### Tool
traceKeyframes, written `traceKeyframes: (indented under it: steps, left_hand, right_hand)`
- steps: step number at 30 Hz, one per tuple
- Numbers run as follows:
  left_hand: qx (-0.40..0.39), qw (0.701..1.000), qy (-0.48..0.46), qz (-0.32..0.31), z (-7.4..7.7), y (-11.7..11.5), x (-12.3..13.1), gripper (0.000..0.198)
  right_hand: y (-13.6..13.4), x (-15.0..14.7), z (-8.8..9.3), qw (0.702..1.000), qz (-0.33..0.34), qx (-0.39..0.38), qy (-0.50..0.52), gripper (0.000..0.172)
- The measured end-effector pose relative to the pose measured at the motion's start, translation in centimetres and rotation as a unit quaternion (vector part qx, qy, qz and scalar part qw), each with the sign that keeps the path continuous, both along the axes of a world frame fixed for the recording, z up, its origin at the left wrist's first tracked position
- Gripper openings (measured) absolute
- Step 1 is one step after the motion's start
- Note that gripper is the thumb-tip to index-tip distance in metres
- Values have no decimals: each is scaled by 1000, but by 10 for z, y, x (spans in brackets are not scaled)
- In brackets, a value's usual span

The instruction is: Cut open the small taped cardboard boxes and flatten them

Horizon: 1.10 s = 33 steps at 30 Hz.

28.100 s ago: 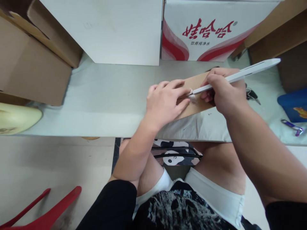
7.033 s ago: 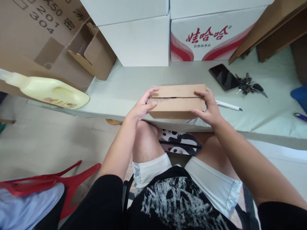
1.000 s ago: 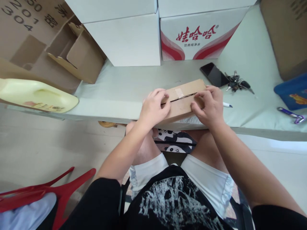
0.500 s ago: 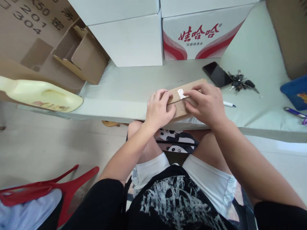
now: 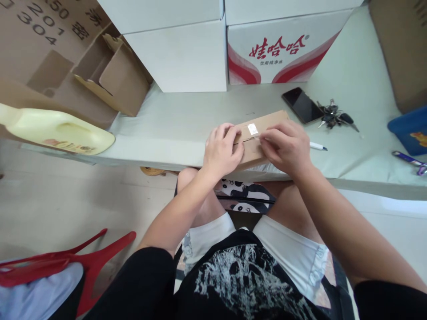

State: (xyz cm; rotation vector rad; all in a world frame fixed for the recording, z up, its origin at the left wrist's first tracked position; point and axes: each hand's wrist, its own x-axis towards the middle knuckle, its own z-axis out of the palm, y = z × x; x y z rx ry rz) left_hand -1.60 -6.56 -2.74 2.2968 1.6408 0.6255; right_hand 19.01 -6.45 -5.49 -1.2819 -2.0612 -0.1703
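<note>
Right hand has eased off the shiny patch to the seam of the cardboard box; whether its fingers pinch, can't tell. Left hand clamps the left end, on the table. Flaps lie flat, unlifted.

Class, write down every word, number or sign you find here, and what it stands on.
"娃哈哈": white-and-red carton, with a small blurred round mark beside it.
"饮用纯净水": same carton, below.
"50", "201", "304", "密": big brown carton at left; the other characters are cut off or unclear.
Too small or blurred: white sticker on the small cardboard box; yellow bottle; right-hand brown carton.
</note>
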Motion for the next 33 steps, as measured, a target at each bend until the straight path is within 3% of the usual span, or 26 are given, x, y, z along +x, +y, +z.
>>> traceKeyframes:
  steps: [19,24,33]
  left_hand:
    - [5,998,67,21,8,-6,7,28]
    - [21,996,56,-59,4,-3,4,40]
    - [15,976,119,-180,1,0,-7,58]
  right_hand:
    - [-11,9,4,997,48,-36,-39,19]
    - [-8,5,1,998,35,-47,-30,39]
    - [-6,2,0,997,22,-71,-27,38]
